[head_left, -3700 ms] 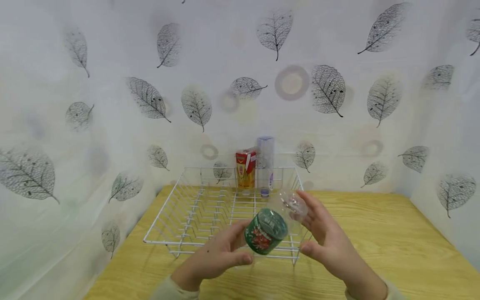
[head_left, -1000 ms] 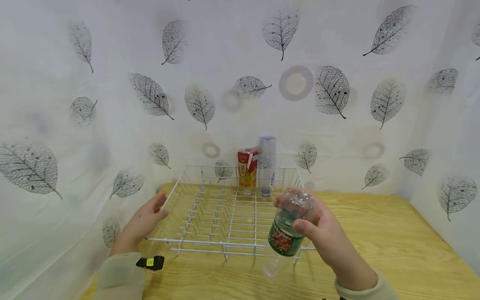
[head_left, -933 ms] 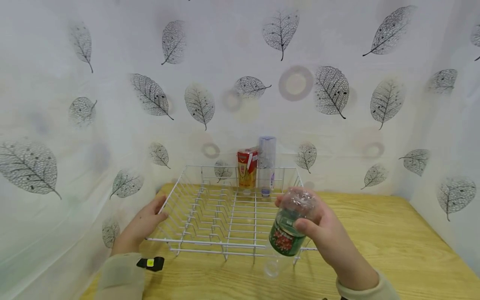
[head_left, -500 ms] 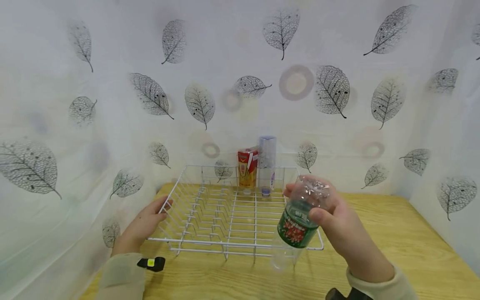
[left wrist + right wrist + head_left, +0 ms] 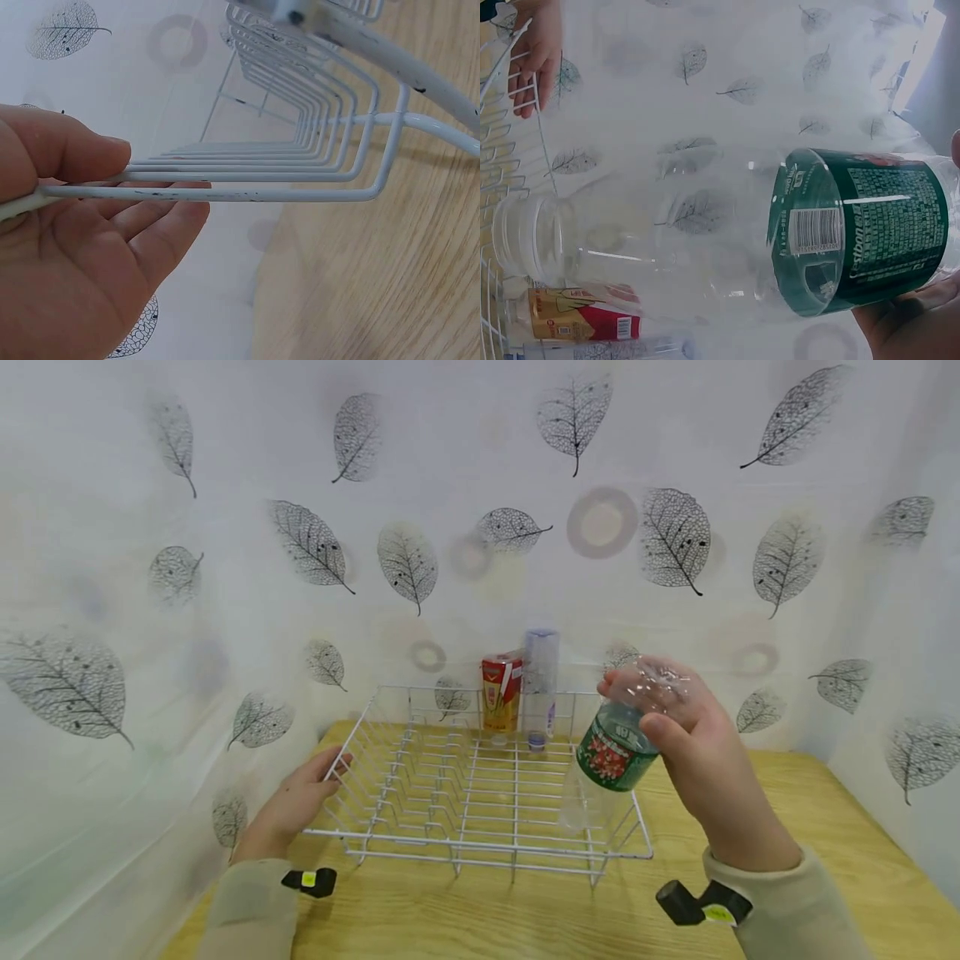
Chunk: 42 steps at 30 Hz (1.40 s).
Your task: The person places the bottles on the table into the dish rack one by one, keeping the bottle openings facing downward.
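My right hand (image 5: 705, 752) holds a clear plastic bottle (image 5: 617, 752) with a green label, gripping it near its base. The bottle is upside down and tilted, its capless neck (image 5: 529, 236) pointing down over the right part of a white wire dish rack (image 5: 480, 843). At the rack's left side, my left hand (image 5: 300, 797) grips the rim. In the left wrist view, the thumb (image 5: 97, 154) lies on top of the rim wire and the fingers reach beneath it.
A red and yellow bottle (image 5: 501, 693) and a tall clear bottle (image 5: 542, 685) with a bluish tint stand neck-down at the rack's back. Behind the wooden table (image 5: 420, 918) hangs a leaf-patterned curtain (image 5: 480, 460). Upright wire dividers (image 5: 442, 777) run along the rack's left half.
Earlier both hands were at the bottle in front of the rack. The left hand has since moved to the rack's left rim; the right has raised the bottle up and to the right.
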### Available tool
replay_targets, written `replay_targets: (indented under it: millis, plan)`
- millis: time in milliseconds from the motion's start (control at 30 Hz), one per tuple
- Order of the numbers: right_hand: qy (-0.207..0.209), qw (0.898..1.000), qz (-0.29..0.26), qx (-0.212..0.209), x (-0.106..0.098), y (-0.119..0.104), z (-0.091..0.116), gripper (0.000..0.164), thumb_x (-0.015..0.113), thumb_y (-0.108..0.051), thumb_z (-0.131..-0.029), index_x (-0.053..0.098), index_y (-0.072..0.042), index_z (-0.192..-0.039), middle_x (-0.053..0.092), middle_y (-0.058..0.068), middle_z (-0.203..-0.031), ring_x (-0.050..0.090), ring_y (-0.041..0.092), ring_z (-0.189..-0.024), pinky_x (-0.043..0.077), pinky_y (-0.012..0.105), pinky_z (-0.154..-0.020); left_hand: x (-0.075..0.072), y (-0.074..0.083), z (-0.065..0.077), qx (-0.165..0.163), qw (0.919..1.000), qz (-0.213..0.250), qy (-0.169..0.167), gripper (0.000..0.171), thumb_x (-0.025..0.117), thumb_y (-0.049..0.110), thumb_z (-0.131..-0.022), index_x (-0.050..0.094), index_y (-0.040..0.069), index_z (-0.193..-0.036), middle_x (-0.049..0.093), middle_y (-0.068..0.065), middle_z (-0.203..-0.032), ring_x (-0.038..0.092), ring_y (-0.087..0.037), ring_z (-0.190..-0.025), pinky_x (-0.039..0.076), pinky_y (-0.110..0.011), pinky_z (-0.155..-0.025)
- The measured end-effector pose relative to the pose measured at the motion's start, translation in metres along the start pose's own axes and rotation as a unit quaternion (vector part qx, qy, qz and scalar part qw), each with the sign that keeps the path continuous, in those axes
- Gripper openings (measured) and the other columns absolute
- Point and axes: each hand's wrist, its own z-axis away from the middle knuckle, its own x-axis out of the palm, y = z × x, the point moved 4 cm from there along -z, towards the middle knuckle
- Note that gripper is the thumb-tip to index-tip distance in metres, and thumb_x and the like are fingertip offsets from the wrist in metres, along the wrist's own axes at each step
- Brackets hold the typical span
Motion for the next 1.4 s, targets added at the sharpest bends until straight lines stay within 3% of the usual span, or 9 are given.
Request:
replay_targets:
  millis: [133,267,533,767,967,1200,1400]
  plan:
    - [0.015,0.998,0.048,0.021,-0.008,0.016,-0.018,0.054,0.059,-0.016,-0.104,0.035,-0.011,-0.152,0.049,0.018,-0.147,0.049,0.026,-0.135,0.046,0.027,-0.103,0.0,-0.003,-0.003,0.002,1.0,-0.003,0.002,0.062,0.038,0.0,-0.106,0.009,-0.002,-0.161,0.028,-0.028,-0.159,0.028,-0.048,-0.144,0.026,-0.063,-0.115]
    - [0.039,0.992,0.099,0.064,-0.018,0.04,-0.037,0.057,0.057,-0.023,-0.106,0.03,-0.014,-0.155,0.047,0.014,-0.149,0.047,0.022,-0.135,0.042,0.023,-0.103,-0.001,-0.004,-0.004,-0.001,1.0,0.006,0.002,0.062,0.037,0.001,-0.107,0.007,-0.001,-0.162,0.026,-0.027,-0.16,0.025,-0.047,-0.146,0.024,-0.063,-0.115]
    - [0.082,0.98,0.122,0.133,-0.044,0.087,-0.072,0.072,0.054,-0.034,-0.106,0.013,-0.007,-0.159,0.037,0.02,-0.152,0.039,0.03,-0.138,0.027,0.049,-0.116,-0.001,-0.004,-0.003,0.002,1.0,0.002,0.007,0.062,0.038,0.001,-0.107,0.009,-0.001,-0.161,0.028,-0.027,-0.16,0.027,-0.047,-0.145,0.023,-0.062,-0.116]
    - [0.103,0.965,0.162,0.179,-0.06,0.122,-0.09,0.073,0.053,-0.029,-0.106,0.01,-0.008,-0.16,0.033,0.022,-0.155,0.032,0.036,-0.143,0.028,0.056,-0.115,0.003,-0.005,-0.001,-0.004,1.0,0.0,0.005,0.063,0.039,0.0,-0.106,0.009,-0.001,-0.161,0.029,-0.026,-0.159,0.028,-0.045,-0.145,0.023,-0.06,-0.117]
    - [0.092,0.949,0.234,0.19,-0.068,0.139,-0.107,0.078,0.055,-0.038,-0.105,0.01,-0.007,-0.161,0.033,0.019,-0.158,0.029,0.037,-0.147,0.027,0.058,-0.117,0.002,-0.004,-0.003,0.001,0.9999,0.009,0.009,0.062,0.038,-0.001,-0.105,0.01,-0.002,-0.161,0.029,-0.026,-0.16,0.028,-0.045,-0.145,0.023,-0.06,-0.117]
    - [0.082,0.94,0.246,0.223,-0.075,0.161,-0.117,0.083,0.054,-0.044,-0.104,0.004,-0.013,-0.162,0.027,0.017,-0.162,0.025,0.036,-0.149,0.027,0.059,-0.116,-0.001,-0.003,-0.004,0.001,0.9999,0.01,0.012,0.061,0.037,-0.002,-0.106,0.011,-0.003,-0.161,0.029,-0.027,-0.16,0.028,-0.045,-0.145,0.023,-0.06,-0.117]
    - [0.074,0.935,0.263,0.224,-0.078,0.173,-0.119,0.088,0.054,-0.05,-0.102,0.0,-0.015,-0.163,0.026,0.016,-0.162,0.026,0.035,-0.149,0.029,0.059,-0.116,0.001,-0.001,-0.002,-0.003,0.9999,0.014,0.007,0.062,0.037,-0.001,-0.106,0.008,-0.002,-0.161,0.027,-0.026,-0.161,0.026,-0.044,-0.147,0.023,-0.06,-0.117]
